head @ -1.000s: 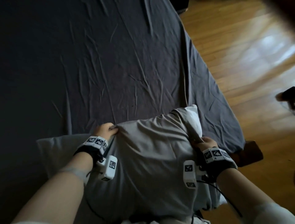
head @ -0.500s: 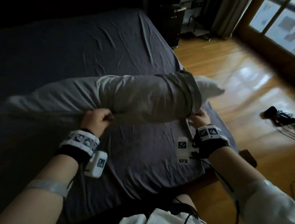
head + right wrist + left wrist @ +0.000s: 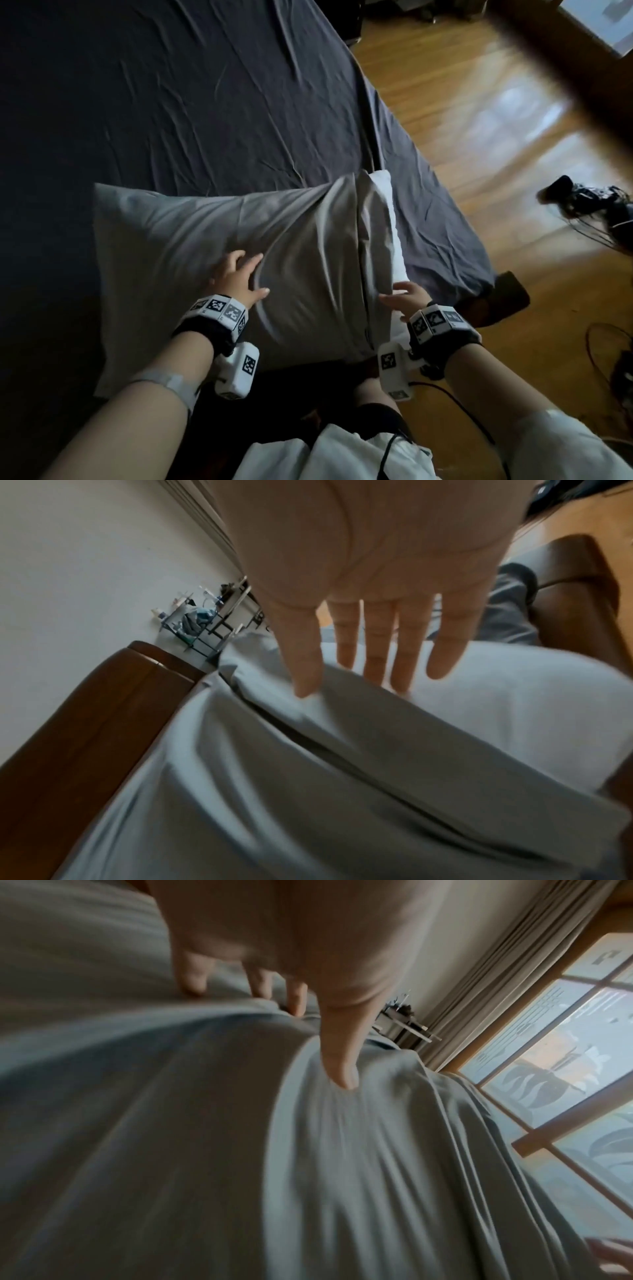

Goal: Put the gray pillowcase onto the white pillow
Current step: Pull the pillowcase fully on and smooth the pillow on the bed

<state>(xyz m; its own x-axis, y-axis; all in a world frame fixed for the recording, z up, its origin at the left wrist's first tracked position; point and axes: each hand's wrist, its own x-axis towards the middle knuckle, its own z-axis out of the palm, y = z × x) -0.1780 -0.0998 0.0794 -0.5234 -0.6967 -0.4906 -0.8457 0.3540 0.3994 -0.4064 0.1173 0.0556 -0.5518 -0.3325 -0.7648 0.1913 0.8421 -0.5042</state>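
Note:
The gray pillowcase (image 3: 191,246) covers most of the white pillow, which lies flat across the near edge of the bed. A strip of white pillow (image 3: 388,219) sticks out of the case's open right end. My left hand (image 3: 239,274) lies spread on the middle of the case (image 3: 308,1150), fingers straight, thumb pressing a fold. My right hand (image 3: 406,296) hovers at the open end with straight fingers, its thumb touching the hem of the case (image 3: 342,723) beside the bare pillow (image 3: 514,696).
The bed carries a dark gray wrinkled sheet (image 3: 191,102). A brown wooden bed frame corner (image 3: 507,301) juts out at the right. Wooden floor (image 3: 479,120) lies to the right, with dark cables and gear (image 3: 589,205) on it. A window (image 3: 565,1069) and a shelf (image 3: 205,618) stand beyond.
The pillow was lifted in both gripping hands and has dropped flat onto the bed. Both hands have let go and now lie open on it.

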